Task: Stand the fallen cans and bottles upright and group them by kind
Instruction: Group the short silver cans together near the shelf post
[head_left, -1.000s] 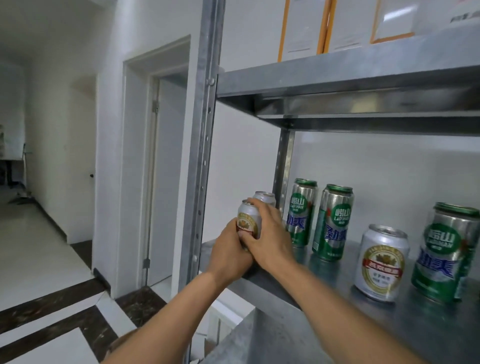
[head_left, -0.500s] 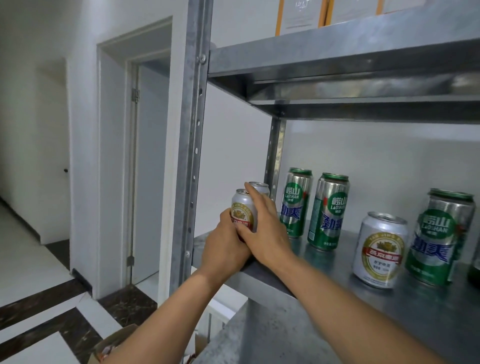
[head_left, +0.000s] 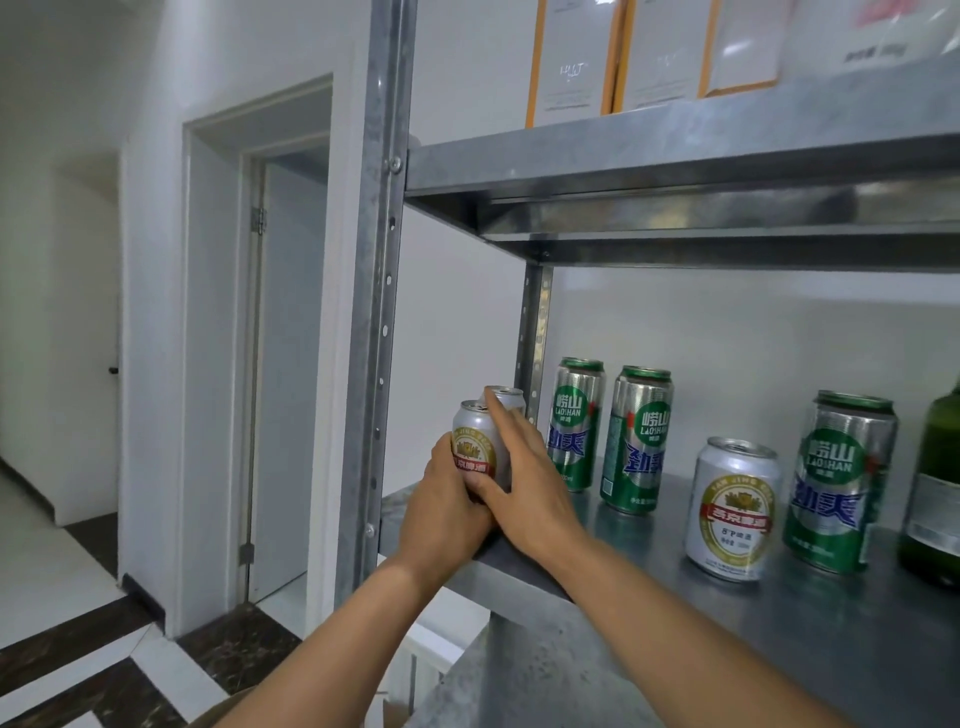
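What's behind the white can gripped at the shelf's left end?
A second white can: only its silver top and rim show. The front can and the right hand cover its body, so its label cannot be seen.

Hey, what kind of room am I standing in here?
Probably a storeroom or pantry corner: a bare metal shelf rack holds beer cans and a green bottle, and boxes stand on the shelf above.
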